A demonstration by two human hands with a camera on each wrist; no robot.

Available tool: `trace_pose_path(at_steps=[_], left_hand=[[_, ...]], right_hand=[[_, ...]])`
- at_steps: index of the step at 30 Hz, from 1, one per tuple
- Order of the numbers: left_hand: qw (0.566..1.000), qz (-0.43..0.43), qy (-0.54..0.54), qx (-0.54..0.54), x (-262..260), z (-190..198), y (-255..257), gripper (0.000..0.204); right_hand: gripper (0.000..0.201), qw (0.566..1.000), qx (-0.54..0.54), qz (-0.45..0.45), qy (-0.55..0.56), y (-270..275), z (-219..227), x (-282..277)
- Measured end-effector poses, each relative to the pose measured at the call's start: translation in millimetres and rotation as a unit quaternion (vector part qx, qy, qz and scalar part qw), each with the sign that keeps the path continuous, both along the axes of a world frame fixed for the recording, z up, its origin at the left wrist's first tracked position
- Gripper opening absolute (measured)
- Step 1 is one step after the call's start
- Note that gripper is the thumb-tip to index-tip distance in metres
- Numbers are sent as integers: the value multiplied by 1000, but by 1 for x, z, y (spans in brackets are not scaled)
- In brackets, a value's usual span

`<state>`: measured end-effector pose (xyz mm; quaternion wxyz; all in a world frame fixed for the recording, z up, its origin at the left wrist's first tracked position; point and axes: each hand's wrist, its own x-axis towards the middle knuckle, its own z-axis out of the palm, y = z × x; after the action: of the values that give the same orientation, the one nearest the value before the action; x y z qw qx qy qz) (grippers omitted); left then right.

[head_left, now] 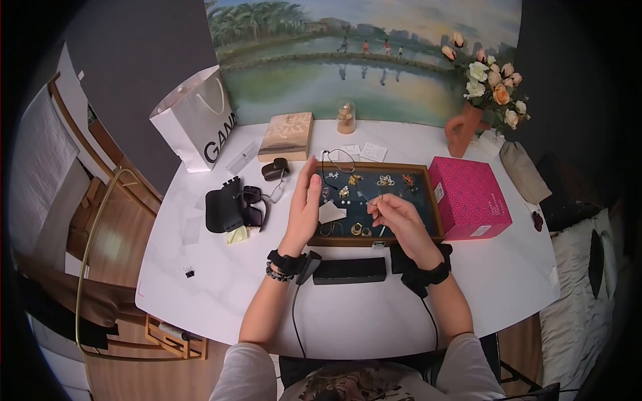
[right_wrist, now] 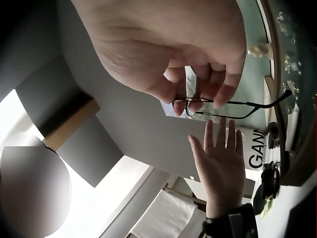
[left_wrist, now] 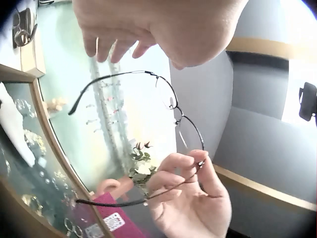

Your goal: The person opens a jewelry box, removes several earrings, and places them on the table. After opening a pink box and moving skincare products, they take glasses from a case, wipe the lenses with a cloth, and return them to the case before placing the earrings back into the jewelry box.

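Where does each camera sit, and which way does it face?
Head: on the head, facing forward and down at the table; left hand, right hand and shirt show.
Left wrist: on that wrist, facing past the open left hand to the right hand, which holds glasses.
Right wrist: on that wrist, facing past the right hand to the open left hand.
Both wrist views share the glasses and hands.
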<state>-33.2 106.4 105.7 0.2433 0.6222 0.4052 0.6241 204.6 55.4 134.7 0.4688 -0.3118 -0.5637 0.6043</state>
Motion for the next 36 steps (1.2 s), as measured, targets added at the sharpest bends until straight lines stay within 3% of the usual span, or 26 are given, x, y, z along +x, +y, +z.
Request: trace_pose_path(at_steps=[2,5,7,9,11,13,15,16,18,19,21,22,24,26,30,34,36], left_hand=[[973,-183,-112,-84,1,7,-5,55],[944,-243,-151,-166,4,15,-13,52],[939,-232,-168,-190,7,18,-18,50],[934,-220,-185,-213,7,16,-18,48],[947,-177,-184,-198,6,13,-13,44],[940,-189,-209,-191,7,14,-13,42],[933,-200,-234,-184,8,19,-16,40],[934,-212,-225,-178,9,21,-18,40],[935,-223,-216,-174,10,23,-20,40],[933,-219,-223,-177,12,23,-21,40],[932,-215,-231,-180,12,21,-20,40],[925,-217,-246,-191,11,17,-17,39],[918,-219,-260,-203,11,8,-13,39],[922,-167,-266,-228,19,5,-13,37],[885,-182,-346,-252,31,7,-21,37],[899,-268,-246,-245,24,2,-17,40],[900,-293,-209,-248,20,-2,-17,43]], right_hand=[[25,1000,-5,4,16,-1,0,-4],[24,1000,14,4,9,1,-2,-5],[24,999,37,2,-13,5,-7,-4],[22,988,126,36,-77,10,-15,-3],[20,987,136,35,-75,13,-24,-5],[19,986,147,35,-73,13,-25,-6],[20,940,249,-82,-218,9,-19,-8],[20,940,248,-81,-218,8,-20,-9],[24,844,342,-261,-319,7,-22,-12],[24,845,341,-261,-320,8,-23,-12],[24,960,135,-176,-172,14,-30,-12],[24,960,135,-176,-172,16,-35,-12],[25,989,91,-103,-50,21,-45,-13],[31,985,106,-123,-53,17,-41,-19],[52,985,99,-112,-82,12,-43,-21],[59,982,115,-55,-140,12,-38,-18],[60,959,191,-182,-102,10,-31,-20]])
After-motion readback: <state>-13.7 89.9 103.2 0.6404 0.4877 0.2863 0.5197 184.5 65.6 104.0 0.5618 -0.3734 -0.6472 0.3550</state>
